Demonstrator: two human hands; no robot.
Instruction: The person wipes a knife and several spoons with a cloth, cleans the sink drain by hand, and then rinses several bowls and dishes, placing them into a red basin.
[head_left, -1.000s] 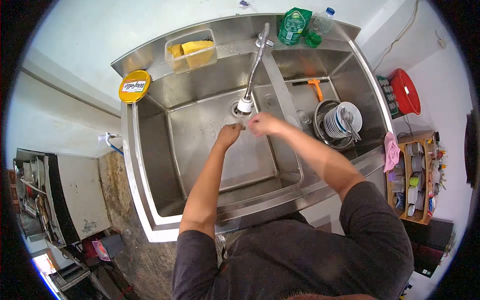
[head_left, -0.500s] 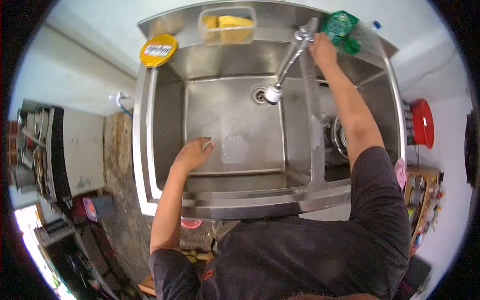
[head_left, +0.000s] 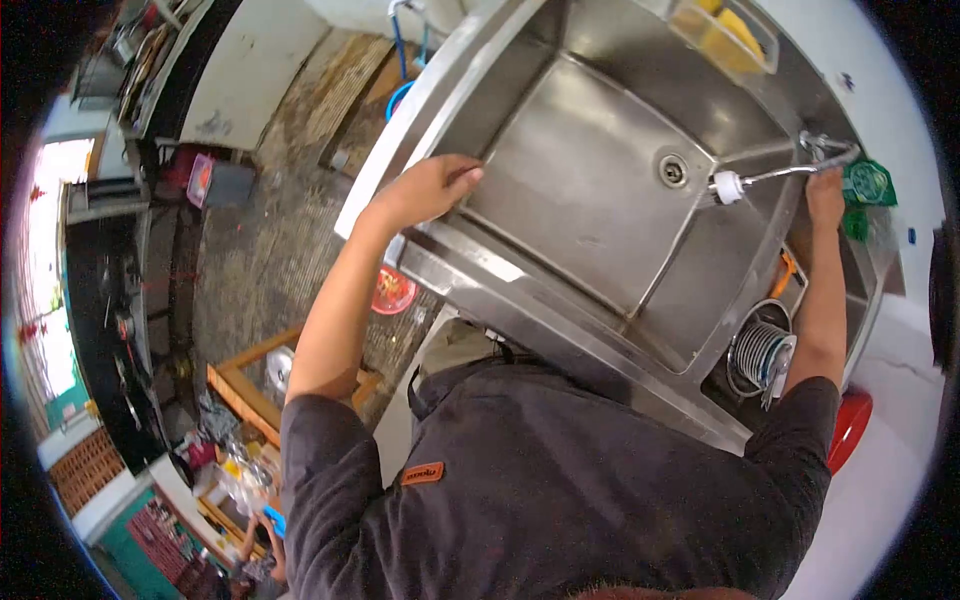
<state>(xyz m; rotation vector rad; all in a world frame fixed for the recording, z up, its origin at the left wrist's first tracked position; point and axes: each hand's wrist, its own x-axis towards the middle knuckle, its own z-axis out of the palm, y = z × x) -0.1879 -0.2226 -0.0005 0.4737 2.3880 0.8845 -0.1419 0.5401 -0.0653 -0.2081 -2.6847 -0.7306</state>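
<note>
My right hand (head_left: 826, 196) is at the chrome faucet (head_left: 822, 148) on the sink's back ledge, its fingers closed at the faucet's base and partly hidden. A flexible spout runs from it to a white spray head (head_left: 727, 187) over the large basin. Close beside that hand stands a green pouch (head_left: 868, 184). My left hand (head_left: 428, 192) hovers over the front left rim of the steel sink (head_left: 470, 262). Its fingers are loosely bent, the thumb a little apart, and I see nothing in it. The drain (head_left: 672, 170) is uncovered.
A clear container with yellow sponges (head_left: 735, 42) sits on the back ledge. Stacked plates in a rack (head_left: 762, 352) and an orange-handled item (head_left: 783, 274) stand in the smaller basin. A red basin (head_left: 850, 432) is at right. Another person (head_left: 262, 555) works at lower left.
My view has turned, showing more floor at left. My left hand has moved from over the basin to its front left rim. My right hand stays at the faucet.
</note>
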